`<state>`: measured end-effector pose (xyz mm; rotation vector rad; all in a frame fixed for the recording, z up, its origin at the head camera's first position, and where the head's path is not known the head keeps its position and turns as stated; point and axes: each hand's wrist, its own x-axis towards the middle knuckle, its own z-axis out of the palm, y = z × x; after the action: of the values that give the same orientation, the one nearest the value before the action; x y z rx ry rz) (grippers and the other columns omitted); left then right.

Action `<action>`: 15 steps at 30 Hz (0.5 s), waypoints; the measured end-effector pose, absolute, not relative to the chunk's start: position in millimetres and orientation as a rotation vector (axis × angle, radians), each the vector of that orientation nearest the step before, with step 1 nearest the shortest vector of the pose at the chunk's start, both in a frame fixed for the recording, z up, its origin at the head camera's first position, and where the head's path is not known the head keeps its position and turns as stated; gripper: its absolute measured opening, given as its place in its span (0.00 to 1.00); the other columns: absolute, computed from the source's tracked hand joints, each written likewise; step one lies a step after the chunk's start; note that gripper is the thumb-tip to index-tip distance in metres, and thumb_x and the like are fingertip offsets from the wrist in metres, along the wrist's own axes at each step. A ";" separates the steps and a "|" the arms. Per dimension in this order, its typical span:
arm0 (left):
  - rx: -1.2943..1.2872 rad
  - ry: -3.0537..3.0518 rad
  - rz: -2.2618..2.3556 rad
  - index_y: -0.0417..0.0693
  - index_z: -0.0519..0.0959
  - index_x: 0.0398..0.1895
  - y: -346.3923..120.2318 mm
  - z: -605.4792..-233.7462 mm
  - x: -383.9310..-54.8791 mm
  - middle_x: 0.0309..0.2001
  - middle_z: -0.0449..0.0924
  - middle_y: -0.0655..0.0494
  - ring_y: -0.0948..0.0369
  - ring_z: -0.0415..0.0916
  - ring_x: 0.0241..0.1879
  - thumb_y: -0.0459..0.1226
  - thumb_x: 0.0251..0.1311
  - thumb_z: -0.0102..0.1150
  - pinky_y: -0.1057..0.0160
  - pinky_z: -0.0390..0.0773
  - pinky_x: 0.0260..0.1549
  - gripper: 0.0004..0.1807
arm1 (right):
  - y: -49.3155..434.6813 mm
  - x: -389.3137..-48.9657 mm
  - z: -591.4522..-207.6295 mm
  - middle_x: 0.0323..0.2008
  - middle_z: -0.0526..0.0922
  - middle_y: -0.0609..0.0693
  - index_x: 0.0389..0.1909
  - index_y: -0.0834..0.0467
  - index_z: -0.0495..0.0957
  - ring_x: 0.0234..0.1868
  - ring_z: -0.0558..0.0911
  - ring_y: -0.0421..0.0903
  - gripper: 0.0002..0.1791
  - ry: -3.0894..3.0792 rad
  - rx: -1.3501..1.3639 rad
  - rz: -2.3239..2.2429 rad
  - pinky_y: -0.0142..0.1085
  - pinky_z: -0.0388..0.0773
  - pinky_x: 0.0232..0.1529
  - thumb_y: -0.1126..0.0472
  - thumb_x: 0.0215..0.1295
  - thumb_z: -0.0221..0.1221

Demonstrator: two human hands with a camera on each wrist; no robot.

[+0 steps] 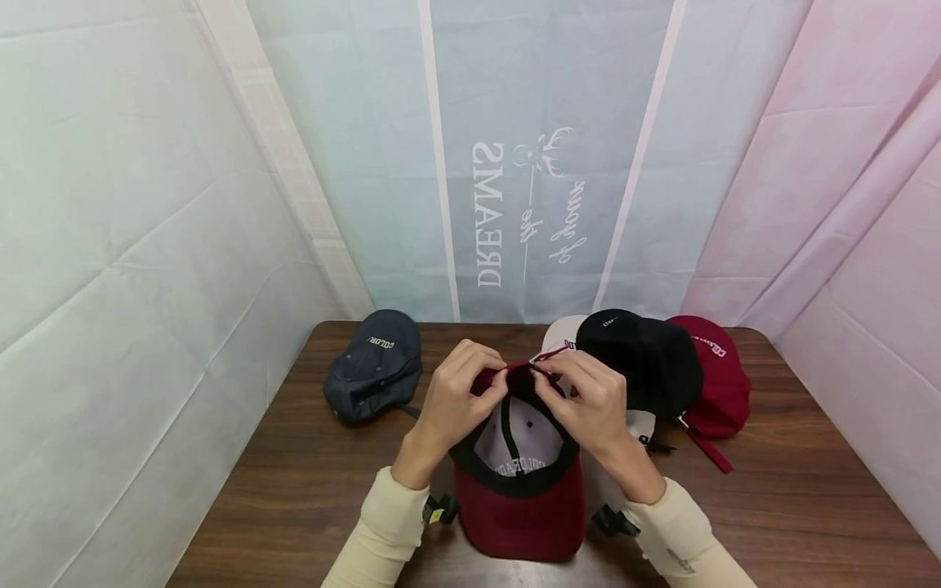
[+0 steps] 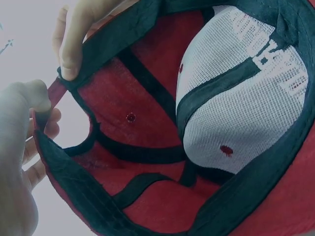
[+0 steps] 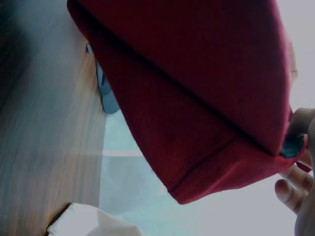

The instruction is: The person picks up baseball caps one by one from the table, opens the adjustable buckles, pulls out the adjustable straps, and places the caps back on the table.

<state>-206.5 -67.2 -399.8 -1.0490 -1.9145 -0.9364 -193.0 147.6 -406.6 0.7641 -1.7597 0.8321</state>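
Observation:
A dark red cap [image 1: 522, 523] is held up with its brim toward me and its inside showing. Black tape and white mesh backing [image 2: 241, 88] line it. My left hand [image 1: 461, 396] pinches the rear edge on one side of the back opening. The strap end [image 1: 553, 353] sticks out beside my right hand [image 1: 590, 400], whose thumb and fingers pinch the other side. In the left wrist view, a short red strap piece [image 2: 56, 92] spans between the hands. The crown's outside [image 3: 197, 98] fills much of the right wrist view and hides part of the right hand.
A navy cap [image 1: 378, 363] sits on the wooden table [image 1: 294, 506] at the back left. Grouped at the back right are a white cap [image 1: 562, 331], a black cap [image 1: 639, 363] and another red cap [image 1: 724, 384] with a hanging strap. Fabric curtains [image 1: 353, 163] enclose the table.

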 end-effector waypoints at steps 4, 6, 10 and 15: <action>-1.053 -1.919 -0.937 0.45 0.83 0.38 -68.3 -399.8 -206.7 0.42 0.86 0.52 0.57 0.82 0.43 0.27 0.63 0.66 0.64 0.83 0.39 0.06 | 149.4 -193.3 -406.7 0.33 0.91 0.52 0.34 0.58 0.90 0.25 0.80 0.44 0.07 -1.759 0.769 0.832 0.29 0.69 0.23 0.60 0.68 0.66; -1.056 -1.918 -0.932 0.45 0.83 0.39 -68.5 -400.3 -206.7 0.42 0.86 0.52 0.57 0.82 0.43 0.27 0.63 0.66 0.64 0.83 0.38 0.06 | 149.7 -193.3 -407.0 0.33 0.91 0.52 0.34 0.58 0.90 0.25 0.81 0.44 0.07 -1.762 0.772 0.831 0.29 0.69 0.23 0.60 0.68 0.66; -1.057 -1.914 -0.929 0.45 0.84 0.38 -68.8 -401.2 -206.6 0.42 0.86 0.52 0.57 0.82 0.43 0.27 0.62 0.66 0.64 0.83 0.38 0.06 | 149.9 -193.2 -407.5 0.33 0.91 0.51 0.34 0.58 0.90 0.27 0.82 0.44 0.08 -1.764 0.770 0.824 0.30 0.70 0.24 0.60 0.69 0.65; -1.057 -1.904 -0.929 0.45 0.83 0.38 -69.7 -401.9 -206.8 0.42 0.86 0.51 0.57 0.82 0.42 0.27 0.63 0.65 0.64 0.83 0.37 0.05 | 150.2 -193.6 -408.1 0.34 0.91 0.51 0.34 0.58 0.90 0.27 0.83 0.44 0.08 -1.763 0.764 0.817 0.32 0.72 0.24 0.59 0.70 0.65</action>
<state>-206.8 -69.7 -401.9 -1.0568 -1.9037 -0.9291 -193.6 150.2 -408.1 0.7637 -1.7632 0.8170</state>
